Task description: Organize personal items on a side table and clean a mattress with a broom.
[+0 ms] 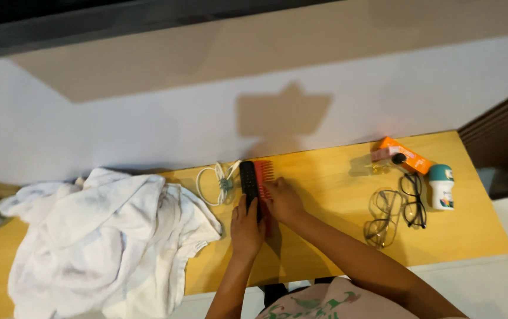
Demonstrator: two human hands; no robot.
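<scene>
I see my left hand gripping a black remote and my right hand seemingly pressing flat on a red comb on the desk.

Warm, fairly bright indoor light from behind the wearer; it throws a hard-edged shadow on the white wall. Overall soft focus, slight motion blur, top-left corner dark.

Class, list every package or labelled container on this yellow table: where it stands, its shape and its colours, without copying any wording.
Box: far right corner, long, orange and pink, lying flat.
Bottle: right edge beside black glasses, small, white with teal cap, coloured label.
</scene>
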